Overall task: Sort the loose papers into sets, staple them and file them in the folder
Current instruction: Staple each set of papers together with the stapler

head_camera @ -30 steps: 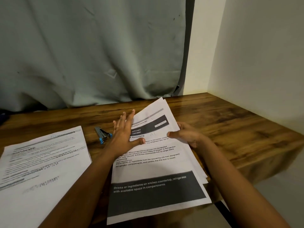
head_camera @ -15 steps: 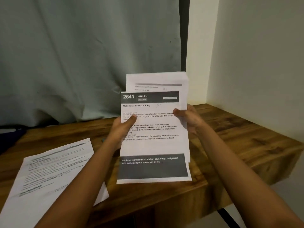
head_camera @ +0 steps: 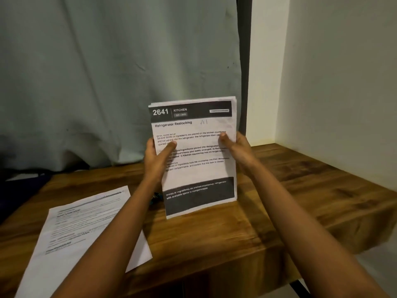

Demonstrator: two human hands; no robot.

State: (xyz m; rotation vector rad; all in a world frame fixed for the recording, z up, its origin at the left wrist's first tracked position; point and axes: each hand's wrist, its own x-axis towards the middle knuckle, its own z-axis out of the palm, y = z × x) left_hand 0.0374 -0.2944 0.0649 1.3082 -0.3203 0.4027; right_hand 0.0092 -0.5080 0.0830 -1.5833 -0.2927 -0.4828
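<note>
While the left hand [head_camera: 155, 157] clamps one side of the paper stack [head_camera: 197, 175], thumb across the front page, the right hand [head_camera: 235, 147] grips the opposite side the same way. The sheets stand upright, squared together, bottom edge down at the bench [head_camera: 300, 190], touching or just clear, hard to call. Off to the left, a second pile of papers [head_camera: 81, 229] lies flat on the bench.

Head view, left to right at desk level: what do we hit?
Loose sheets lying flat → left hand → upright paper stack gripped by both hands → right hand → bare wall.
</note>
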